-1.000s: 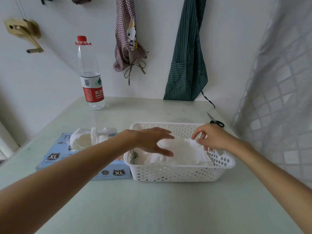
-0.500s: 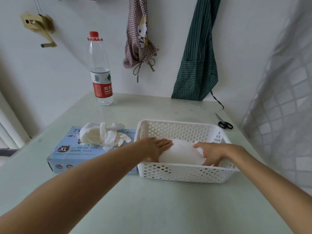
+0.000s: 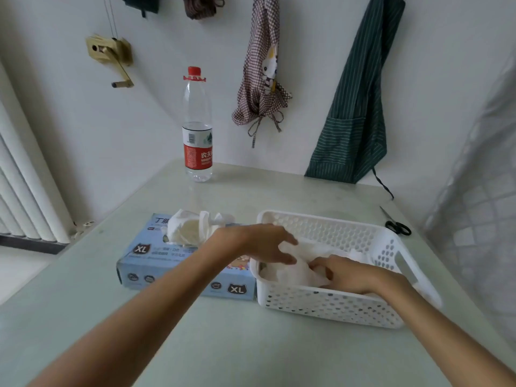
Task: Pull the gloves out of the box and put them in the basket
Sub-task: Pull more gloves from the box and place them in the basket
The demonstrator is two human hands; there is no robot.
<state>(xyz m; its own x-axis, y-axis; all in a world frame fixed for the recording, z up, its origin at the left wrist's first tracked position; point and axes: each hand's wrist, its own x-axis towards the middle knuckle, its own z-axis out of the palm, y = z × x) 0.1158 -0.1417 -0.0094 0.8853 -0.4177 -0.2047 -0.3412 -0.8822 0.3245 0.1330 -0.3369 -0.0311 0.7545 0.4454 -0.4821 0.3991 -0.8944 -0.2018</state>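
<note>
Left hand (image 3: 262,243) has been lifted off the pile since half a second ago; right hand (image 3: 354,275) has been slid left and curled in. Camera view has been tilted up, more wall is seen.

Far left: radiator (image 3: 25,191) against the wall, brass crank (image 3: 111,55) mounted above it. Bottle (image 3: 197,127) is stood upright at the table's (image 3: 195,344) back edge, well apart from the rest.

Box (image 3: 145,263) is laid flat, butted against the basket's (image 3: 329,305) left wall. A bunch of gloves (image 3: 187,229) is left sticking out of its top opening.

Left hand is held over the basket's left end, fingers spread apart, nothing gripped; contact with the pile below cannot be told. More gloves are piled inside the basket (image 3: 296,268). Right hand is set on that pile, fingers curled together into the material; an actual pinch cannot be told.

Behind: checked cloth (image 3: 259,79) and green apron (image 3: 354,115) are hung on the wall. Scissors (image 3: 396,226) are laid beside the basket's far right corner.
</note>
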